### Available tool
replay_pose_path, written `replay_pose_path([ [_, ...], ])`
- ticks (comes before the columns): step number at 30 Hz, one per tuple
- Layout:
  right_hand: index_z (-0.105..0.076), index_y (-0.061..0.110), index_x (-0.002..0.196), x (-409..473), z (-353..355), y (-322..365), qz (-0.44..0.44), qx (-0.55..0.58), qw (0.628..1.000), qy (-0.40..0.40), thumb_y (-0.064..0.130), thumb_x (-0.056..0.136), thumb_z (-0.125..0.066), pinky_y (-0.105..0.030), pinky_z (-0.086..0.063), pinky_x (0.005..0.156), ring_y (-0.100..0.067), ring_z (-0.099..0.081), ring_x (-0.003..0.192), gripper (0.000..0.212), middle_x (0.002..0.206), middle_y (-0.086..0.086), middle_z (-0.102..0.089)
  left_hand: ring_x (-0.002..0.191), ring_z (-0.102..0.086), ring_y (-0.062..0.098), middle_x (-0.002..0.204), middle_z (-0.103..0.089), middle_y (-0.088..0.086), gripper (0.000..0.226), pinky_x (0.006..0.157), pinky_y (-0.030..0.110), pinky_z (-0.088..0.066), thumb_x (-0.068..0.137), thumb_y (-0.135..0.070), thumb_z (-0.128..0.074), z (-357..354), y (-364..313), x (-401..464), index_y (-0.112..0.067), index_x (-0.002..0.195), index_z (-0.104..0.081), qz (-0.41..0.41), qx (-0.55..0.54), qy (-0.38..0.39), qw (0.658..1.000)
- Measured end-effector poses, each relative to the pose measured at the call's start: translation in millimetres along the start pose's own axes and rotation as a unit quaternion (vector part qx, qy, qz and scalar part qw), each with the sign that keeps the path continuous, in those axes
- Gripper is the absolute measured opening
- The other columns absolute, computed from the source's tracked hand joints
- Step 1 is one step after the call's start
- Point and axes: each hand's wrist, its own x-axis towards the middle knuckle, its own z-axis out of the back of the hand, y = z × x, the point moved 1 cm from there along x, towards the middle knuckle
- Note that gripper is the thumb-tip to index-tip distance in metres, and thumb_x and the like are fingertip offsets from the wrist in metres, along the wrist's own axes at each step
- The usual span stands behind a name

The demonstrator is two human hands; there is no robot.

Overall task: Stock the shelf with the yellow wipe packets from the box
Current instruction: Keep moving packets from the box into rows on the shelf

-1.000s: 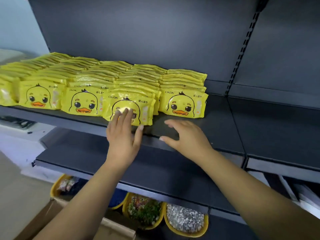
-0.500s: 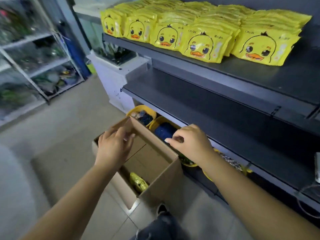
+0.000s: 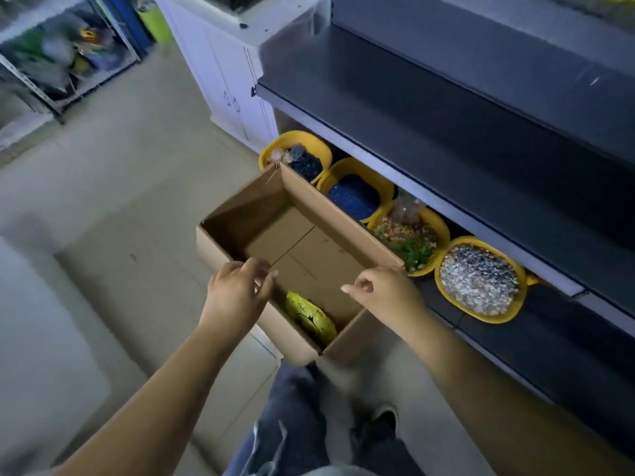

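**Both hands over a nearly empty box**

We look down into the open cardboard box (image 3: pixel 275 214) on the floor (image 3: pixel 144 159), set just in front of the dark shelf (image 3: pixel 464 108). One yellow packet (image 3: pixel 311 317) lies in its near corner, leaning against the near wall; the rest of the box bottom is bare cardboard.

Our left hand (image 3: pixel 237 293) hovers over the near-left rim, fingers loosely curled with the tips drawn together, gripping nothing. Our right hand (image 3: pixel 385 293) hangs over the near-right rim, fingers likewise bent and relaxed, holding nothing. Neither hand touches the packet, which lies between and below them.

Under the shelf, four yellow bowls (image 3: pixel 481 280) stand in a row beside the box, filled with dark, blue, mixed green and pale grainy contents. A white cabinet (image 3: pixel 220 60) stands beyond the shelf's end, and a wire rack (image 3: pixel 65 56) further left. Our jeans (image 3: pixel 299 420) show at the bottom.
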Motion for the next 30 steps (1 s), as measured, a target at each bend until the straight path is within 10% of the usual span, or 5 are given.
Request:
replay_pose_path([
  [11,-0.058,0.014,0.105,116,-133,-14,-0.205,0.057,0.967,0.14,0.042,0.09,-0.052,-0.024,-0.037,0.071,-0.019,-0.057,0.101,0.032,0.112,0.0,-0.062,0.098,-0.056,0.021,0.097,-0.059,0.0,0.03,0.091,0.042,-0.047,0.093,-0.038,-0.044,-92,100,122,-0.018,0.111,-0.057,-0.027,0.018,0.189,0.981],
  [22,-0.025,0.014,0.145,193,-309,-89,-0.226,0.065,0.937,0.259,0.035,0.083,-0.065,-0.026,-0.026,0.107,-0.025,-0.028,0.137,0.076,0.151,-0.01,-0.027,0.104,-0.052,0.024,0.102,-0.062,0.007,0.036,0.083,0.031,-0.042,0.094,-0.037,-0.043,-196,157,166,-0.014,0.12,-0.054,-0.068,0.044,0.18,0.98],
  [25,-0.052,0.008,0.127,203,-328,-105,-0.215,0.114,0.935,0.258,0.032,0.084,-0.064,-0.022,-0.037,0.08,-0.02,-0.054,0.109,0.05,0.119,-0.012,-0.058,0.095,-0.057,0.029,0.096,-0.064,0.01,0.036,0.078,0.033,-0.044,0.094,-0.036,-0.044,-203,161,165,-0.012,0.119,-0.055,-0.107,0.071,0.152,0.98],
  [30,-0.064,0.009,0.106,212,-327,-119,-0.221,0.221,0.922,0.228,0.02,0.086,-0.063,-0.012,-0.036,0.052,0.003,-0.05,0.051,0.023,0.07,0.003,-0.055,0.076,-0.062,0.032,0.08,-0.066,0.012,0.037,0.068,0.034,-0.048,0.092,-0.034,-0.042,-210,163,157,-0.007,0.111,-0.059,-0.156,0.086,0.101,0.979],
])
